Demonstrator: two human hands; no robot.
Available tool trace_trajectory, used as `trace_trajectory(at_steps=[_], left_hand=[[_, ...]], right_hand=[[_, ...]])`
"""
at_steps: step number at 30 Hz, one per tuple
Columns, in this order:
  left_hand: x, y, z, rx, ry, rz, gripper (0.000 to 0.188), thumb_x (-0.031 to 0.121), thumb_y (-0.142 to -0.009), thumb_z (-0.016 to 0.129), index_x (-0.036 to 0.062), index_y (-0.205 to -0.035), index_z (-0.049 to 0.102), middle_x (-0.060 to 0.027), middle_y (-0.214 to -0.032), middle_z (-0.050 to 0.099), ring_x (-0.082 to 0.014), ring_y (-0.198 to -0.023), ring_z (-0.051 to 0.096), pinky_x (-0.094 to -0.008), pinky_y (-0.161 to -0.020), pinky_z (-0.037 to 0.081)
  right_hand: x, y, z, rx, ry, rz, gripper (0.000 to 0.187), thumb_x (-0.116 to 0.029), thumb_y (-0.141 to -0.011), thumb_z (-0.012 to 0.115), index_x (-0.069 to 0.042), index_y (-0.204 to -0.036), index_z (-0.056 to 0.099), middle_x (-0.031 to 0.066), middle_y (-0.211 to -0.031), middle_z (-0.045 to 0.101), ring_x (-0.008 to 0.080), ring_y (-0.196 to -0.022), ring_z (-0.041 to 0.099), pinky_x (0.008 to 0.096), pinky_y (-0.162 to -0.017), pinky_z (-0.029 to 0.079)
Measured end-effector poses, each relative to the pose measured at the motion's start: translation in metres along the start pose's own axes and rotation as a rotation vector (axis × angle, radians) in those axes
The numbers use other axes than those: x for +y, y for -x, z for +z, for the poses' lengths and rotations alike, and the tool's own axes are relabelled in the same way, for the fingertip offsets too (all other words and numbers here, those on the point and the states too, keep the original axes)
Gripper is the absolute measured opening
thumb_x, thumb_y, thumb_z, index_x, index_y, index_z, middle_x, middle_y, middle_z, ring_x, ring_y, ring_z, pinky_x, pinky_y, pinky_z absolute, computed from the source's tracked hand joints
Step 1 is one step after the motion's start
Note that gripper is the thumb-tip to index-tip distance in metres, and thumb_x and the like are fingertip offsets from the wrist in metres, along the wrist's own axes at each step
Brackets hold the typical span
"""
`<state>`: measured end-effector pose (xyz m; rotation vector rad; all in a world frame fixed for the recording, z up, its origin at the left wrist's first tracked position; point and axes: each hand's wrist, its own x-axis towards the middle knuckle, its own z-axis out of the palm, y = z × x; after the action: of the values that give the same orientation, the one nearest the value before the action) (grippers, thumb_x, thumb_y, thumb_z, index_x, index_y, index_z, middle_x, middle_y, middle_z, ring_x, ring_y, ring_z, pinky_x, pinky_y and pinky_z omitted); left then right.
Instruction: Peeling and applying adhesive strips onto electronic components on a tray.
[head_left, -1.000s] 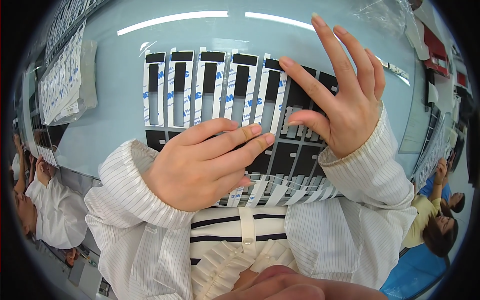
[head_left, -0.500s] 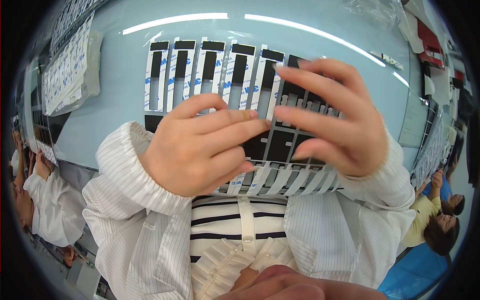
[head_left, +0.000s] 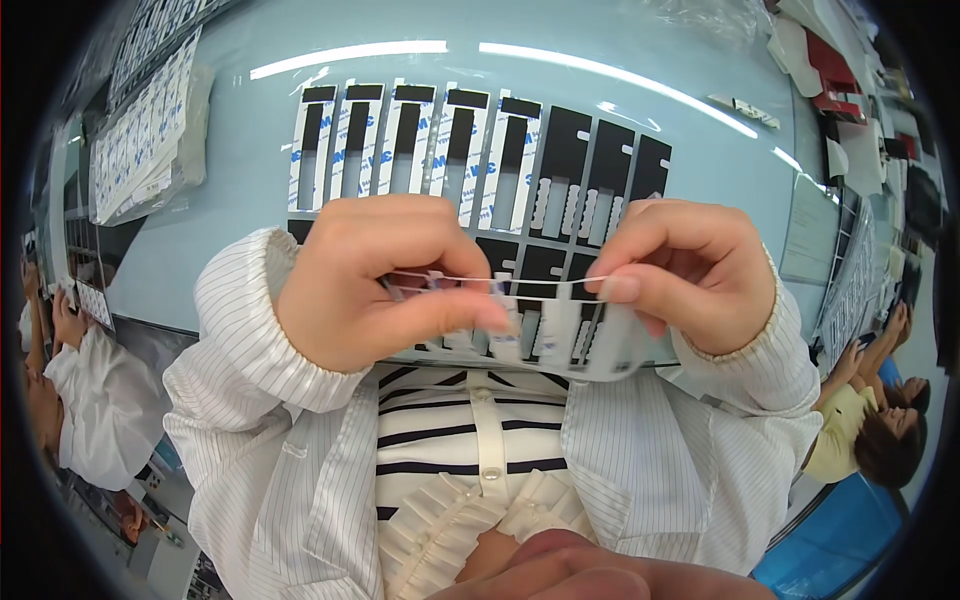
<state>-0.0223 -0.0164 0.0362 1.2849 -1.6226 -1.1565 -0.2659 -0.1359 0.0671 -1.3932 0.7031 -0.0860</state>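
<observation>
Between my hands is a thin translucent sheet of white adhesive strips (head_left: 505, 335), lifted and tilted so that its thin white edge faces up. My left hand (head_left: 390, 285) is curled around the sheet's left end, thumb in front. My right hand (head_left: 690, 275) pinches the right part of the upper edge between thumb and fingers. Just beyond lie flat black pieces (head_left: 563, 140) with slots and small clear wavy parts. To their left, several black pieces carry white adhesive backing with blue print (head_left: 505, 165). My hands and the sheet hide part of the nearer row.
A plastic-wrapped stack of blue-printed adhesive sheets (head_left: 150, 150) lies at the left. A small white strip (head_left: 745, 110) and a red box (head_left: 835, 75) are at the far right. Co-workers sit on both sides, one in a white sleeve (head_left: 105, 400), another in yellow (head_left: 845, 430).
The strip sheet has come up from the near table edge into both hands. My right hand has drawn back and closed on its edge, uncovering the black pieces at the right.
</observation>
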Motion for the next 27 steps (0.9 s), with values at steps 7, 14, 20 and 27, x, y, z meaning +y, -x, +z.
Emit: trace_trajectory(at_steps=[7, 14, 20, 27], left_hand=[[-0.006, 0.000, 0.005, 0.026, 0.179, 0.037, 0.011, 0.008, -0.081, 0.081, 0.0031, -0.088, 0.075, -0.0022, -0.074, 0.064, -0.0093, -0.061, 0.055, -0.0241, -0.053, 0.041], [-0.001, 0.000, -0.003, -0.045, 0.374, 0.070, 0.011, 0.005, -0.082, 0.080, 0.0025, -0.091, 0.075, -0.0067, -0.092, 0.072, -0.0102, -0.075, 0.063, -0.0234, -0.062, 0.048], [-0.008, 0.004, -0.002, -0.044, 0.404, -0.054, 0.011, 0.007, -0.084, 0.079, 0.0011, -0.091, 0.074, -0.0064, -0.093, 0.073, -0.0090, -0.077, 0.064, -0.0226, -0.062, 0.047], [-0.007, 0.002, 0.007, -0.047, 0.402, -0.078, 0.013, 0.011, -0.093, 0.070, -0.0008, -0.090, 0.071, -0.0048, -0.087, 0.069, -0.0084, -0.073, 0.060, -0.0230, -0.061, 0.046]], right_hand=[[0.007, -0.016, 0.009, -0.162, -0.279, 0.191, 0.010, -0.006, -0.092, 0.069, 0.004, -0.093, 0.072, 0.0083, -0.089, 0.071, 0.0116, -0.082, 0.066, 0.0252, -0.073, 0.051], [0.016, -0.019, 0.015, -0.168, 0.164, -0.149, 0.015, -0.004, -0.089, 0.071, 0.004, -0.102, 0.072, 0.0071, -0.092, 0.068, 0.0110, -0.079, 0.062, 0.0249, -0.070, 0.048], [-0.003, -0.005, 0.004, -0.048, 0.092, -0.025, 0.024, -0.008, -0.084, 0.079, -0.005, -0.107, 0.074, -0.0003, -0.088, 0.066, 0.0022, -0.065, 0.052, 0.0189, -0.057, 0.039], [0.008, 0.008, 0.017, 0.078, 0.412, -0.391, 0.016, -0.001, -0.082, 0.078, -0.002, -0.096, 0.072, 0.0039, -0.083, 0.066, 0.0065, -0.059, 0.056, 0.0200, -0.050, 0.041]])
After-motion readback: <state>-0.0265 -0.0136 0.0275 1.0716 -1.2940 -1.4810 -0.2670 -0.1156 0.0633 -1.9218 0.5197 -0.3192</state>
